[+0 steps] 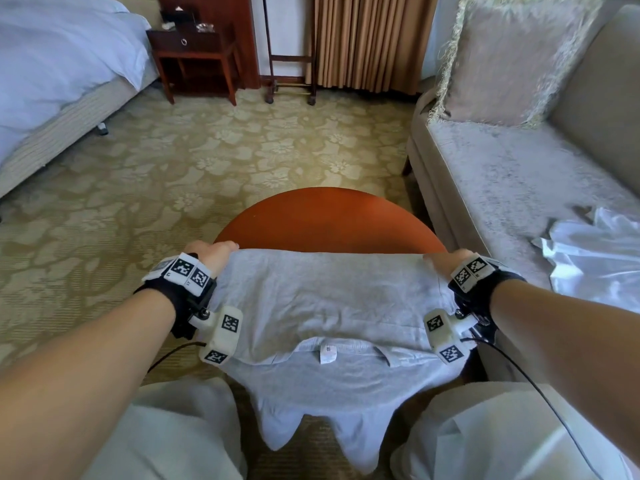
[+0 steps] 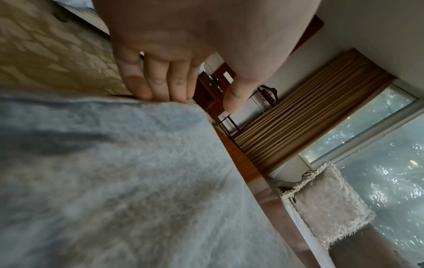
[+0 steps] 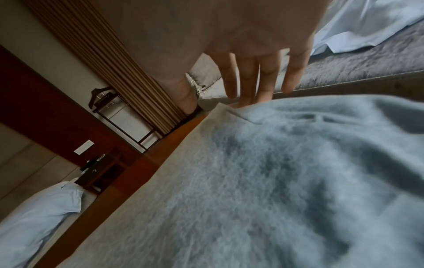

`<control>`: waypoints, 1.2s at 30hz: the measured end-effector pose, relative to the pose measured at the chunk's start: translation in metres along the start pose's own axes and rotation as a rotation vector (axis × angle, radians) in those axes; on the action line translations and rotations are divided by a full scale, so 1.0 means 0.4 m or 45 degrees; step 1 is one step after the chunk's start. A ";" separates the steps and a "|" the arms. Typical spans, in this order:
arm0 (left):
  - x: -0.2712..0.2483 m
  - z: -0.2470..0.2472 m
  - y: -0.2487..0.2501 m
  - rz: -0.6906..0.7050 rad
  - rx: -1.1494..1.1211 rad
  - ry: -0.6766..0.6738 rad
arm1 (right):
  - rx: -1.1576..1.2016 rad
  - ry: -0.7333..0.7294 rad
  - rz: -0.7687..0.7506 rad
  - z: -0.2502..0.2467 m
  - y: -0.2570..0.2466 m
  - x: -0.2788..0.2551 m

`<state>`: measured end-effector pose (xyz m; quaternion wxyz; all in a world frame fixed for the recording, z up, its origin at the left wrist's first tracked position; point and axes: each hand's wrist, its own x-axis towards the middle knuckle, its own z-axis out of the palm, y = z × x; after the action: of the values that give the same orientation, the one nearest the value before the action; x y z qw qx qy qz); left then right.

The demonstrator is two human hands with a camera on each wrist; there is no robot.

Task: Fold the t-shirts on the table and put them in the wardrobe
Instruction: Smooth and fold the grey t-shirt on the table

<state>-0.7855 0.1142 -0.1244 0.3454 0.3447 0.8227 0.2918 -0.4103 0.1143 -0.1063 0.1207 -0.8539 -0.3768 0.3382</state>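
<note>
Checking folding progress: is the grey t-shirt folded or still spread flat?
Folded once: the t-shirt has a doubled layer over its collar, both hands at the fold's far corners, sleeves hanging off the table.

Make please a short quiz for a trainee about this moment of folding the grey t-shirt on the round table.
1. True or false: the light grey cotton t-shirt lies on the round reddish-brown wooden table.
2. Where do the left hand and the right hand touch the shirt? A) at its far folded edge, one at each end; B) at the sleeves near the knees; C) at the white neck label.
3. Fill in: crumpled white fabric lies on the grey ____.

Key: 1 true; 2 A; 3 sofa.
</note>
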 end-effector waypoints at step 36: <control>-0.190 0.159 0.004 0.697 0.790 -0.460 | -0.713 -0.202 -0.687 0.156 -0.064 -0.132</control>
<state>-0.6962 0.0723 -0.1330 0.2739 0.6822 0.6762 0.0471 -0.4921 0.0907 -0.1154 -0.0617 -0.6954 -0.6733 0.2435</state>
